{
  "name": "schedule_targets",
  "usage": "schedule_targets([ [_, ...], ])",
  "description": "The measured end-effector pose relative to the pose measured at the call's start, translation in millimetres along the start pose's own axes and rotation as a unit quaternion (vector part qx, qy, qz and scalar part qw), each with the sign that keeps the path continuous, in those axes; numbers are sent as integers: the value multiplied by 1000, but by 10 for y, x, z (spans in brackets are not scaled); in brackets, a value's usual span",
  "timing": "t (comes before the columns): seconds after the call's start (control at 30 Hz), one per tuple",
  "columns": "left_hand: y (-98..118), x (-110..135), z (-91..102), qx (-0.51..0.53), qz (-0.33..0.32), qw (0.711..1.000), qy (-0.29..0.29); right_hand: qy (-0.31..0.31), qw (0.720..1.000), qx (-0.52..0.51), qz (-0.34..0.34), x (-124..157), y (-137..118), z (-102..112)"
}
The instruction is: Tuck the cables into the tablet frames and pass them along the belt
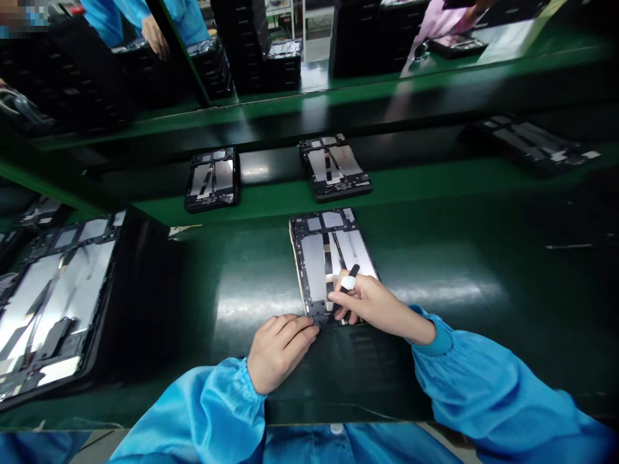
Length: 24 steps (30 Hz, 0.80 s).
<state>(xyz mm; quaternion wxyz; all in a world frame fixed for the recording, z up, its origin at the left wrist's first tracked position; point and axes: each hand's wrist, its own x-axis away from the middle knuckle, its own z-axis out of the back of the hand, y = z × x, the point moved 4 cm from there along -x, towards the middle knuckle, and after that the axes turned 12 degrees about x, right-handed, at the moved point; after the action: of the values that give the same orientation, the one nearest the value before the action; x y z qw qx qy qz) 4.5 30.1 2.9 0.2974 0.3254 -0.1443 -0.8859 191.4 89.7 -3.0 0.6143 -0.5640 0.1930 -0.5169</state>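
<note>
Pale glare streaked the dark green work surface (411,258) on both sides of centre. Deep shadow swallowed the far right, and the upper-left corner was pixelated.

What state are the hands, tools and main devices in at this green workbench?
Central black rectangular device with silver panels: uncovered, lying flat.
Slim black handheld tool: gripped, slanted.
Bare right hand: closed around the black tool.
Bare left hand: resting, fingertips at the central device's corner.
Thin straight rod: lying, untouched.
Rear left black device: uncovered, untouched.
Rear middle black device: uncovered, untouched.
Far right black device: uncovered, shadowed.
Left foreground black device: uncovered, untouched.
</note>
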Motion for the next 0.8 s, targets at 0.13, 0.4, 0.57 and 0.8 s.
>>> schedule_targets([
  [0.13, -1, 10, 2, -1, 3, 1000, 2, -5, 1000, -6, 0, 2, 11, -1],
  [0.4, -4, 6, -6, -3, 8, 1000, -1, 1, 1000, 8, -4, 5, -16, 2],
  [0.57, -6, 19, -5, -11, 9, 1000, -14, 1, 1000, 7, -4, 2, -25, 0],
  [0.8, 43, 10, 7, -84, -20, 994, -71, 27, 999, 18, 7, 55, -5, 76],
])
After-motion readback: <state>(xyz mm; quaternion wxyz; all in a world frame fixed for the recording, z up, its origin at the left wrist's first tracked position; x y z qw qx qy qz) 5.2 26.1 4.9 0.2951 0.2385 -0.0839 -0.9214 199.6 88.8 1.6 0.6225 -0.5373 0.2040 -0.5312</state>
